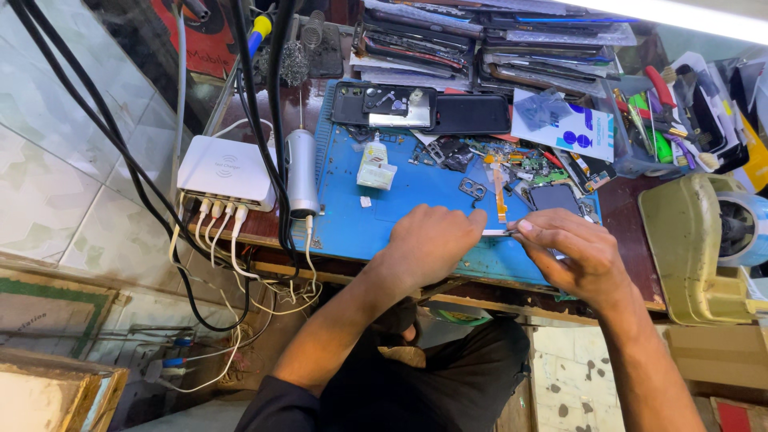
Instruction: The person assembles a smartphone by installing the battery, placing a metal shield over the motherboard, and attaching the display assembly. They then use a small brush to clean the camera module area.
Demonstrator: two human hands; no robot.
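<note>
My left hand (432, 240) and my right hand (572, 252) meet over the front edge of a blue work mat (400, 200). Between their fingertips they pinch a small thin white strip (498, 233); what it is cannot be told. Just beyond the hands lie an orange flex cable (499, 188), a small metal camera frame (473, 189) and a dark phone part (552, 198). An opened black phone (384, 106) and its back cover (470, 114) lie at the far edge of the mat.
A white multi-port charger (226, 170) with several cables and a silver cylinder (302, 172) sit left of the mat. Stacked phone screens (480, 44) fill the back. Tools stand in a holder (664, 120) at right, beside a beige machine (696, 248).
</note>
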